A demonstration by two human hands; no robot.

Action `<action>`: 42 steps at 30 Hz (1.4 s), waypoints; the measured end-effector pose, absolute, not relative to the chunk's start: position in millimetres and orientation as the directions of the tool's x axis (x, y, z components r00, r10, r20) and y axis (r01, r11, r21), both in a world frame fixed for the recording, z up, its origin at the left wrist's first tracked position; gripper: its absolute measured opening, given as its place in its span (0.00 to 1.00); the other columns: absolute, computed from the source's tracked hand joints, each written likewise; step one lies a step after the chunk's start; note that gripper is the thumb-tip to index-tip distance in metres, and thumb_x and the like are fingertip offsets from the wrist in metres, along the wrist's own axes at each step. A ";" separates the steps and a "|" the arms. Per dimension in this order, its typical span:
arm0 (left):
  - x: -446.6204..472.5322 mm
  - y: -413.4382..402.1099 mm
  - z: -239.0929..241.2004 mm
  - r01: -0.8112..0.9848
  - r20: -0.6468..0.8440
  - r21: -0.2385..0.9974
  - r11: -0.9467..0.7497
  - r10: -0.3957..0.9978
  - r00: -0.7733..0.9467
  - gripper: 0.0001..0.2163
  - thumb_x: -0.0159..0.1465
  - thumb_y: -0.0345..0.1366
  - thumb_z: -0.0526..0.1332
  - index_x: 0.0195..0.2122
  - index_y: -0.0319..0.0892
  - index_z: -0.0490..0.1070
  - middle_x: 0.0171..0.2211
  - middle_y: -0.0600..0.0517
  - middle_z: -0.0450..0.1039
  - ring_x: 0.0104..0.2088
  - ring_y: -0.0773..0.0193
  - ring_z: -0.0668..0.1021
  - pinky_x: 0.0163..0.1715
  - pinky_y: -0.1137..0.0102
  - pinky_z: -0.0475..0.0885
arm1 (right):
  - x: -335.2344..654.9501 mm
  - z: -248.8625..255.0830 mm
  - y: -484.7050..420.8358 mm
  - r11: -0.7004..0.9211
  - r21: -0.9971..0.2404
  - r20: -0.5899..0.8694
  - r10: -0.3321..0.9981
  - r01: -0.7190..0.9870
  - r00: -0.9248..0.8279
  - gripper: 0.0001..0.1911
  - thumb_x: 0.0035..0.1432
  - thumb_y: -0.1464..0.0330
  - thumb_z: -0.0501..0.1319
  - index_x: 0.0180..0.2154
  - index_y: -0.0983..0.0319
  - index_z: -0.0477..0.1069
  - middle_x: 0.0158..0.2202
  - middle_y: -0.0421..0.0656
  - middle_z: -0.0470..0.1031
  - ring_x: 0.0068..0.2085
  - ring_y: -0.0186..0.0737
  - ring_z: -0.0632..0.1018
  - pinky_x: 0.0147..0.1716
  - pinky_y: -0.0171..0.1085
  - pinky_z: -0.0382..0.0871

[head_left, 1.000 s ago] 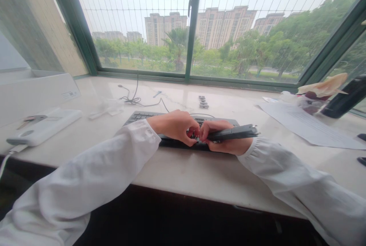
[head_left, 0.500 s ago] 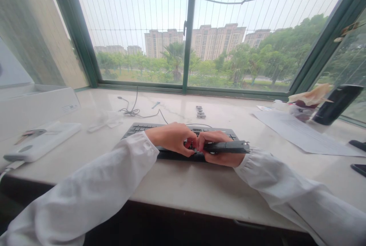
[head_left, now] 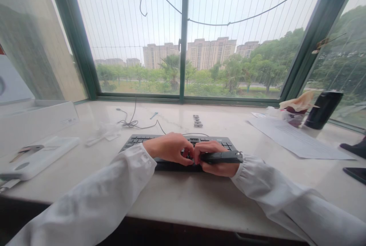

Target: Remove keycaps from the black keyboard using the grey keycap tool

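Note:
A black keyboard (head_left: 137, 140) lies on the pale stone sill in front of me. My left hand (head_left: 168, 148) rests on its middle keys with the fingers curled and pinched at something small I cannot make out. Touching it, my right hand (head_left: 219, 162) is closed round a slim black tool (head_left: 225, 156) that lies level and points left toward the keys. Both arms wear white sleeves. A few loose dark keycaps (head_left: 196, 121) sit in a short row behind the keyboard.
The keyboard's cable (head_left: 134, 124) coils at the back left. White boxes (head_left: 34, 124) and a white device (head_left: 37, 158) stand on the left. Paper sheets (head_left: 294, 139), a dark cup (head_left: 323, 110) and a phone (head_left: 356, 174) lie on the right. Window glass is behind.
The head has tilted up, so the hands and keyboard sit lower in view and more window shows. Both hands stay together on the keyboard, and the tool's far end has dropped to level.

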State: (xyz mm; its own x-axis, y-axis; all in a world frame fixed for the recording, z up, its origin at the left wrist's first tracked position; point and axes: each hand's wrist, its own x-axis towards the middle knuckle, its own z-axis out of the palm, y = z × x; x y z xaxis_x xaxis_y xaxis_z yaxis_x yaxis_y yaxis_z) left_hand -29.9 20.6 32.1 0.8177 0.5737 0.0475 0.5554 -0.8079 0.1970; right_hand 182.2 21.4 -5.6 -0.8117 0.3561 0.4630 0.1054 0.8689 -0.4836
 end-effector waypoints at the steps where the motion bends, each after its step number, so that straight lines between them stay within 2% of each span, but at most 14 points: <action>1: -29.4 20.1 31.7 0.556 0.052 0.195 -0.808 0.575 0.817 0.07 0.58 0.41 0.63 0.35 0.47 0.77 0.26 0.59 0.74 0.25 0.73 0.72 0.26 0.77 0.60 | 181.9 -5.6 21.2 0.867 -0.487 0.466 0.359 0.104 -0.809 0.10 0.44 0.79 0.56 0.30 0.60 0.67 0.29 0.38 0.70 0.31 0.33 0.71 0.32 0.33 0.65; 6: -26.8 17.3 28.6 0.553 0.091 0.149 -0.820 0.568 0.818 0.07 0.55 0.38 0.63 0.36 0.50 0.76 0.26 0.60 0.74 0.25 0.72 0.72 0.26 0.77 0.58 | 181.2 -4.2 19.2 0.857 -0.503 0.468 0.381 0.114 -0.797 0.11 0.44 0.80 0.55 0.30 0.60 0.68 0.28 0.38 0.71 0.30 0.33 0.71 0.32 0.33 0.64; 12: -26.3 18.8 26.5 0.579 0.108 0.062 -0.813 0.582 0.806 0.07 0.55 0.42 0.63 0.33 0.49 0.75 0.24 0.61 0.74 0.24 0.72 0.72 0.24 0.75 0.56 | 180.2 2.1 15.8 0.834 -0.537 0.477 0.425 0.128 -0.769 0.08 0.44 0.77 0.56 0.27 0.61 0.68 0.26 0.38 0.70 0.27 0.32 0.69 0.29 0.32 0.63; 18: -25.7 19.8 25.4 0.600 0.084 0.081 -0.796 0.605 0.791 0.07 0.55 0.42 0.62 0.31 0.46 0.75 0.24 0.59 0.75 0.24 0.71 0.73 0.24 0.75 0.56 | 182.6 4.7 15.0 0.774 -0.616 0.419 0.478 0.146 -0.772 0.06 0.45 0.76 0.56 0.28 0.62 0.67 0.26 0.38 0.70 0.28 0.32 0.70 0.29 0.32 0.64; 27: -24.6 16.1 29.2 0.611 0.084 0.102 -0.785 0.618 0.781 0.07 0.54 0.41 0.63 0.31 0.46 0.76 0.23 0.60 0.74 0.22 0.72 0.72 0.23 0.75 0.56 | 182.1 0.3 17.1 0.780 -0.606 0.403 0.471 0.157 -0.784 0.08 0.44 0.78 0.56 0.28 0.62 0.67 0.26 0.37 0.70 0.28 0.31 0.69 0.29 0.31 0.63; 35: -26.3 19.8 28.0 0.582 0.095 0.105 -0.806 0.591 0.801 0.06 0.55 0.41 0.63 0.30 0.47 0.76 0.21 0.59 0.71 0.21 0.72 0.69 0.23 0.75 0.55 | 178.8 2.5 16.0 0.751 -0.644 0.353 0.462 0.147 -0.814 0.04 0.50 0.75 0.57 0.30 0.62 0.65 0.26 0.37 0.67 0.28 0.31 0.66 0.29 0.32 0.60; 38: -26.7 22.2 27.0 0.571 0.094 0.116 -0.813 0.582 0.808 0.06 0.53 0.41 0.64 0.32 0.48 0.77 0.23 0.60 0.73 0.22 0.72 0.71 0.23 0.75 0.55 | 177.1 3.3 15.4 0.729 -0.660 0.326 0.496 0.182 -0.804 0.06 0.50 0.77 0.56 0.30 0.61 0.63 0.26 0.37 0.67 0.28 0.32 0.65 0.29 0.33 0.59; 42: -26.3 24.2 25.3 0.599 0.089 0.081 -0.797 0.604 0.792 0.08 0.52 0.43 0.66 0.29 0.46 0.76 0.23 0.59 0.73 0.23 0.70 0.72 0.23 0.75 0.56 | 175.0 0.0 15.3 0.681 -0.706 0.305 0.540 0.195 -0.785 0.08 0.49 0.78 0.55 0.30 0.60 0.62 0.27 0.36 0.67 0.29 0.33 0.66 0.31 0.33 0.59</action>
State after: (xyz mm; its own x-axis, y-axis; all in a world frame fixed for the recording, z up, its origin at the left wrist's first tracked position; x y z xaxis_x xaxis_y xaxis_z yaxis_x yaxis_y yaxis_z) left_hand -26.3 24.2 25.3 0.7919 0.6041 0.0888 0.5988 -0.7968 0.0809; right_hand 175.0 15.3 0.0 -0.7848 0.5397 0.3046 0.1946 0.6813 -0.7056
